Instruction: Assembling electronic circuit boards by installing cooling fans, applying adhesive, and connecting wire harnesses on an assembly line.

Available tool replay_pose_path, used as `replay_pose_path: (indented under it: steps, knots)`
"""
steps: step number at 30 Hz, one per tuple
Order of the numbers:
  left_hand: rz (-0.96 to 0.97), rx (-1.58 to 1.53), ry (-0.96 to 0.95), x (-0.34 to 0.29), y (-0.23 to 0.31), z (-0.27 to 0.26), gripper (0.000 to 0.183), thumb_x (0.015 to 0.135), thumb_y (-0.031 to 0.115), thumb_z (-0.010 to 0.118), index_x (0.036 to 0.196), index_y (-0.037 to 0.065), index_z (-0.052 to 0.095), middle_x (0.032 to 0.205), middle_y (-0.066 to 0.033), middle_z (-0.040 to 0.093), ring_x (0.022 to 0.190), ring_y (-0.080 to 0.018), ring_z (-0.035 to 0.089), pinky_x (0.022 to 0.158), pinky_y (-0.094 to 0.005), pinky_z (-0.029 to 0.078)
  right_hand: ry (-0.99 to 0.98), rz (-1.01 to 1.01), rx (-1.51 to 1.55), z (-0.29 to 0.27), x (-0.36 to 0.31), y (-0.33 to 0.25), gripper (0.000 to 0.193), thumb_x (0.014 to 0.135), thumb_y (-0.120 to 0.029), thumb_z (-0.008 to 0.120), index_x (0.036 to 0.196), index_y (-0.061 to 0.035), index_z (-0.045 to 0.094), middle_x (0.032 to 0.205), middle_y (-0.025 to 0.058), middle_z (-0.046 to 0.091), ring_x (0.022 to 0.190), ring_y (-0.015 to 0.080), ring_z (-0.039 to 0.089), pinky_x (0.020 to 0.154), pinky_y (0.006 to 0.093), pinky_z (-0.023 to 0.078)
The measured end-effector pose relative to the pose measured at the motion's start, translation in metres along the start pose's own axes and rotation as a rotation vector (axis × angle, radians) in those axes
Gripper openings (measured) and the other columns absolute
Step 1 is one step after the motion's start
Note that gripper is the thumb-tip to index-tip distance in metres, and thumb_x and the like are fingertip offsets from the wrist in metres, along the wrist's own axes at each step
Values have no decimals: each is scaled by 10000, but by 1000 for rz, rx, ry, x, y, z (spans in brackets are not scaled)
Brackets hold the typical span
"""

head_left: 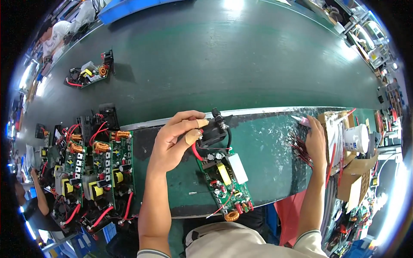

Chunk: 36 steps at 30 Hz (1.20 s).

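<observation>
In front of me a green circuit board (232,189) lies on the dark bench, carrying a white block, a yellow transformer and a copper coil at its near end. My left hand (174,139), with pale finger covers on the thumb and a finger, grips the black end part (214,133) at the board's far end. A red cable (195,152) and a black cable (229,138) join that end part to the board. To the right, my right hand (315,139) is closed around a small tube (304,121) with a pale pointed nozzle, tipped to the left.
Several similar board assemblies (101,167) stand at the left. Another assembly (90,73) sits on the green surface (223,64) beyond the pale strip (258,111). Thin dark red wires (300,150), a white tub (356,138) and a cardboard box (355,176) are at the right.
</observation>
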<state>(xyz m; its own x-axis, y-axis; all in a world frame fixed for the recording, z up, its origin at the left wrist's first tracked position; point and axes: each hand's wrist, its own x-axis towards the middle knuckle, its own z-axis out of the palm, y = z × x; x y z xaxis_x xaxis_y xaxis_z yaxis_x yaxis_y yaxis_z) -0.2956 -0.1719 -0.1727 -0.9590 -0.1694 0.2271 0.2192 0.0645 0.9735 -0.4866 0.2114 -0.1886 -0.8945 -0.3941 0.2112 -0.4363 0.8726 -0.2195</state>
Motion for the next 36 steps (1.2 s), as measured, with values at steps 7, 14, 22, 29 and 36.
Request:
replay_pose_path:
  steps: [7,14,22,29,36]
  knots:
    - [-31,-92,103,2,-12,5,255,958,72,590,1184,-28,655,1267,-130,609,1145,-184,576,975,-303,444,25,11,-7,2,3,2,481,854,78,466,1306,-60,552,1291,165,569,1192,377,527,1012,452,420]
    - [-149,-53,173,3,-12,9,310,988,133,567,1253,-20,617,1264,-126,625,1185,-185,564,1044,-322,402,-8,47,31,-2,4,0,501,839,90,453,1304,-62,565,1306,167,569,1235,363,528,1056,414,407]
    - [-137,-155,204,5,-15,8,386,989,129,608,1342,-17,550,1241,-103,626,999,-98,579,911,-263,470,-1,27,46,-4,8,5,435,854,67,501,1259,-61,597,1267,155,593,1164,366,564,1001,426,443]
    - [-187,-94,213,4,-15,12,402,979,141,624,1343,-12,551,1243,-95,630,1063,-120,579,958,-282,459,26,33,17,1,4,10,424,862,56,505,1255,-71,598,1260,139,597,1159,357,566,984,431,450]
    - [271,503,383,-1,72,17,245,828,-5,635,1065,-4,696,1060,-139,676,963,-202,644,875,-320,511,20,24,60,5,11,8,475,833,84,476,1273,-52,594,1279,155,590,1215,356,545,1039,406,418]
